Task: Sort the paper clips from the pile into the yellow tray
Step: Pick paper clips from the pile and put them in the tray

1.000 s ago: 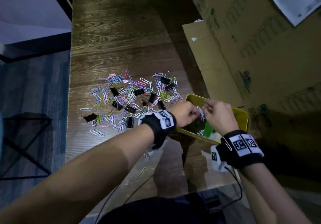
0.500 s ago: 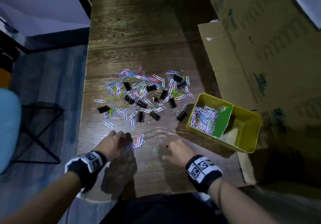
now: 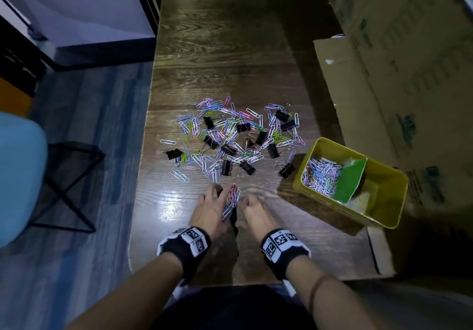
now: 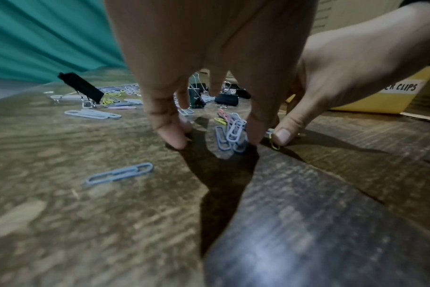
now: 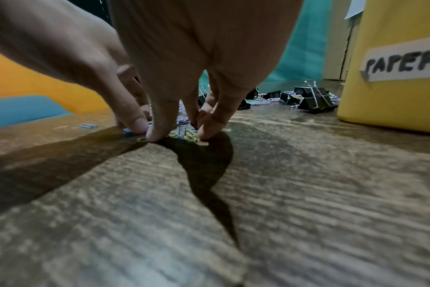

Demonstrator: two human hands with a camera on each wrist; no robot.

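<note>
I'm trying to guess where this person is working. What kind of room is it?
Probably a storeroom or a workroom. Tall cardboard boxes stand right against the wooden table, and a yellow tray with a handwritten label holds sorted paper clips.

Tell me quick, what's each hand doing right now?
Left hand: fingertips down, gathering the small bunch of paper clips.
Right hand: fingertips down at the same bunch.

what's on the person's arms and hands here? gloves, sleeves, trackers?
No gloves or sleeves: the forearms and both hands, left hand and right hand, are bare. Each wrist carries a black wrist strap, left and right, with white panels printed with black square fiducial markers. The right forearm also wears a thin dark band above its strap. No cable shows in the current views.
</note>
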